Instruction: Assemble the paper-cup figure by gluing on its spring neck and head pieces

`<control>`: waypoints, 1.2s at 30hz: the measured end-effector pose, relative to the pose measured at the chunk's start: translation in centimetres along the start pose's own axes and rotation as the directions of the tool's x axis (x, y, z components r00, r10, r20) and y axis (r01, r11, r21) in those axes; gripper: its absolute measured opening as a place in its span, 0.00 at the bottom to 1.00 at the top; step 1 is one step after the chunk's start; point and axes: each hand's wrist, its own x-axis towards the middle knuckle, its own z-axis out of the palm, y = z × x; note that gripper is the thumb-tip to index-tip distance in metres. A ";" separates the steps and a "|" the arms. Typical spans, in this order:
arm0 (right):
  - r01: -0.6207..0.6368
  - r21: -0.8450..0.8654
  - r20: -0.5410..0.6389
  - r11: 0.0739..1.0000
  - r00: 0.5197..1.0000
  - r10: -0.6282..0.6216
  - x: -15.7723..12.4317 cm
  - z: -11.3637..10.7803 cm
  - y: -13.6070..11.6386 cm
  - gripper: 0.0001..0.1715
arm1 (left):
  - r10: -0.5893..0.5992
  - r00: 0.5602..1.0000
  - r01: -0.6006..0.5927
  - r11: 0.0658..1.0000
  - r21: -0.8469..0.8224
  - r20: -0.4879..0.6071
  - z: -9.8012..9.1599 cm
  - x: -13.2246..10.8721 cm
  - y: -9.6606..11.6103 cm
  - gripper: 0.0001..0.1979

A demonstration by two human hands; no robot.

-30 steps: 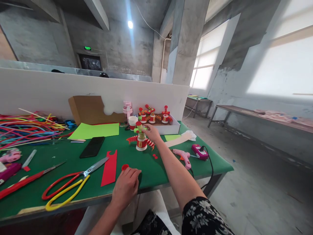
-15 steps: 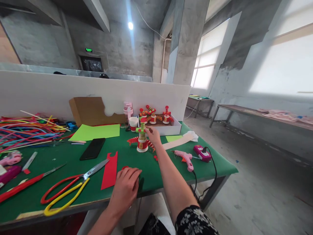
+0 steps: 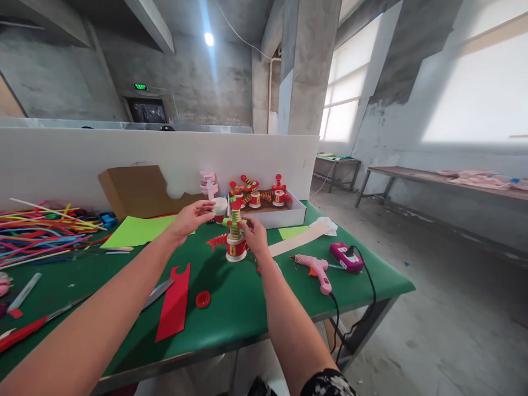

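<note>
A paper-cup figure (image 3: 236,248) with a red band, a green folded-paper neck and a red folded arm stands upright on the green table. My right hand (image 3: 254,235) pinches the green rolled piece (image 3: 234,223) at its upper right. To its left, my left hand (image 3: 193,219) is raised with fingers apart and nothing in them, in front of a white cup (image 3: 220,208). A red round cap (image 3: 203,299) and a notched red paper strip (image 3: 175,301) lie nearer the front edge.
Similar figures stand in a white box (image 3: 270,220) behind. A pink glue gun (image 3: 314,268) and purple power block (image 3: 346,257) with cords lie right. Scissors (image 3: 157,292), light green paper (image 3: 138,231) and colourful pipe cleaners (image 3: 45,231) lie left.
My left hand has risen from the front edge towards the figure's left side, uncovering the red cap. My right hand stays at the figure's green piece. The view has shifted slightly.
</note>
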 end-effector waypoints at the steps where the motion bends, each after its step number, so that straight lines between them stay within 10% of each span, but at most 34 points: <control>1: 0.009 -0.002 0.001 1.000 1.000 -0.009 0.0 0.0 0.0 0.11 | -0.024 0.998 0.026 0.999 -0.034 0.049 0.5 0.4 -0.4 0.30; 8: 0.021 0.013 0.024 1.000 0.999 -0.021 -0.2 0.1 -0.3 0.11 | -0.020 0.969 0.070 0.978 -0.197 0.246 3.2 2.0 -1.4 0.34; 19: 0.050 0.050 0.069 0.997 0.996 -0.053 -0.6 0.0 -0.9 0.27 | -0.040 0.974 0.071 0.988 -0.134 0.221 4.1 1.9 -0.3 0.26; 36: 0.012 0.005 0.026 1.000 1.000 -0.012 -0.6 0.0 -0.7 0.14 | -0.062 0.971 0.070 0.997 -0.024 0.230 4.8 1.9 -0.3 0.22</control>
